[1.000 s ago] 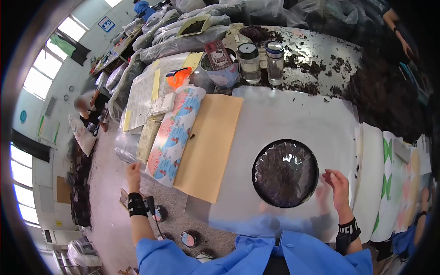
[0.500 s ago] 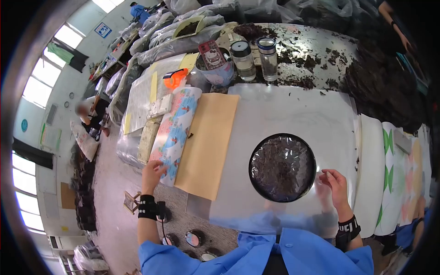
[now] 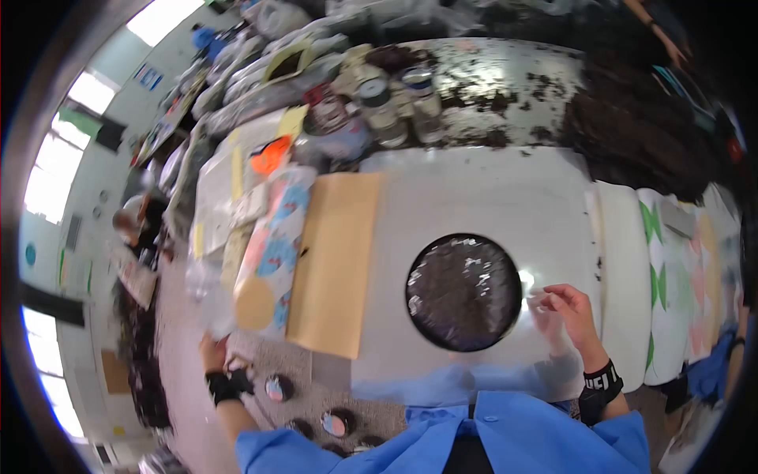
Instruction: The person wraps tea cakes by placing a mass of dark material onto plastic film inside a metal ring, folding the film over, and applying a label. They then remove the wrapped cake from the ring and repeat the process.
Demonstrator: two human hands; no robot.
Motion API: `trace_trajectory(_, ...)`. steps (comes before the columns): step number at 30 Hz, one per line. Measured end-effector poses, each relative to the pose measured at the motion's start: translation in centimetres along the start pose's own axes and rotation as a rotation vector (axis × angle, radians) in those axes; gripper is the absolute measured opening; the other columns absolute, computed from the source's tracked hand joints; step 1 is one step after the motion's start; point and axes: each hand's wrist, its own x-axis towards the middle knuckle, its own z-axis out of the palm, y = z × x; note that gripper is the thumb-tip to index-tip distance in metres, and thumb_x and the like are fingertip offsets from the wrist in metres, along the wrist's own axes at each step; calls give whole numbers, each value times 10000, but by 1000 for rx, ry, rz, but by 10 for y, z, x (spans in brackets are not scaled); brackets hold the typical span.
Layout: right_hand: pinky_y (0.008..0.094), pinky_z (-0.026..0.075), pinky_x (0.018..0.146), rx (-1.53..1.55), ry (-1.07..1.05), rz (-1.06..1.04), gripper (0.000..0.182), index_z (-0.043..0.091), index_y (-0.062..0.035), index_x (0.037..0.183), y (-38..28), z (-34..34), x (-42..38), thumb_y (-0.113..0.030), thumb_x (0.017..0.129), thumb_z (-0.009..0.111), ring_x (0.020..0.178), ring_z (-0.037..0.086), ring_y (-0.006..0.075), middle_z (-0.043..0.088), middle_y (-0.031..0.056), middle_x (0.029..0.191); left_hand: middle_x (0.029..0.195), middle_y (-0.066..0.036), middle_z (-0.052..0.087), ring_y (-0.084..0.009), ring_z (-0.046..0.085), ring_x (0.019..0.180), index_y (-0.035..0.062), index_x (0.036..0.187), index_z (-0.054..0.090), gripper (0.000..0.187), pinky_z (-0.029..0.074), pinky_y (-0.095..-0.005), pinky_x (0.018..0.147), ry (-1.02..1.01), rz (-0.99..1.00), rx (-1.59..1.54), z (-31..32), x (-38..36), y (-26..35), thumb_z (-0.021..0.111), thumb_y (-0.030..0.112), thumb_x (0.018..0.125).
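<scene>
A round black-rimmed tray (image 3: 464,292) of dark, flaky material under clear film lies on the shiny grey sheet (image 3: 466,189). My right hand (image 3: 570,310) hovers just right of it, fingers loosely bent and apart, with nothing in them. At the lower left my left hand (image 3: 212,353) is beyond the patterned roll (image 3: 278,237), beside translucent plastic (image 3: 212,312); its fingers are smeared by motion. A tan disc (image 3: 254,303) shows at the near end of the roll. Brown paper (image 3: 335,261) lies between roll and sheet.
Two glass bottles (image 3: 380,114) and a tub (image 3: 339,142) stand at the back, near an orange tape dispenser (image 3: 270,155). Dark flakes (image 3: 632,142) are heaped back right. Printed rolls (image 3: 659,284) line the right side. Another person's arm (image 3: 663,39) shows top right.
My left hand has left the roll and moved down and left. The tan disc now shows at the roll's end. My right hand's fingers have spread a little; the view has shifted.
</scene>
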Motion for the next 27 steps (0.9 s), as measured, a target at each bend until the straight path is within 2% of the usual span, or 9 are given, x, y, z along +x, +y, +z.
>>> trace_trajectory(3,292,532,896,63,49,12,221,622,61,1158,11,-13,-1,-83,1004,555,959,679,157,716,107,1062,1243,-197,625,-306,645,1082,-64,1282,559,450,578,-448,882,1022,-661,-914,-20,5,96,519,313,1039)
trace_trajectory(7,269,526,825,276,82,138,222,635,31,1170,12,6,6,-99,997,579,942,676,141,716,97,1070,1457,-185,514,-344,546,1300,-13,1435,484,443,415,-411,1111,380,212,-384,48,-46,346,506,158,1026)
trace_trajectory(9,260,521,795,250,42,159,226,641,19,1176,10,11,9,-105,994,589,934,675,135,716,91,1061,1481,-165,509,-337,475,1378,178,1299,677,489,456,-412,1066,92,789,-465,59,-50,456,587,-67,886)
trace_trajectory(15,217,488,709,109,28,156,236,660,-5,1189,23,-5,-13,-111,991,588,901,651,75,710,52,1020,1483,-157,508,-347,451,1398,185,1255,702,490,519,-389,972,-52,663,-556,69,-44,521,652,-43,824)
trace_trajectory(19,254,512,723,88,43,90,229,666,-16,1176,2,4,-6,-72,969,586,881,670,126,707,66,970,1500,-186,480,-402,433,1405,155,1295,668,537,488,-394,1003,-226,684,-297,47,-39,536,633,-76,811)
trace_trajectory(21,337,548,738,-535,159,-499,250,680,-40,1150,-31,33,6,-57,907,625,850,688,220,705,92,941,1514,-185,465,-399,435,1405,160,1313,659,549,503,-380,973,-256,683,-186,33,-36,543,645,-57,809)
trace_trajectory(24,417,479,1004,-700,-162,-869,440,632,-59,1229,-62,109,42,-188,822,734,1084,634,303,669,140,1131,1386,-169,587,-339,571,1275,132,1283,659,421,531,-335,898,-201,772,-191,26,-28,530,697,107,865)
trace_trajectory(26,461,427,1079,-817,-252,-1016,533,613,-74,1279,-70,134,51,-275,807,755,1194,586,334,637,156,1243,1153,-178,691,-313,682,1052,55,1190,660,306,539,-339,807,-118,324,-604,39,-33,502,677,191,916)
trace_trajectory(27,492,333,1135,-900,-295,-928,618,574,-69,1330,-64,139,50,-353,807,742,1311,471,335,557,162,1356,1153,-178,691,-313,682,1052,55,1190,660,306,539,-339,807,-105,315,-602,40,-28,495,677,191,916)
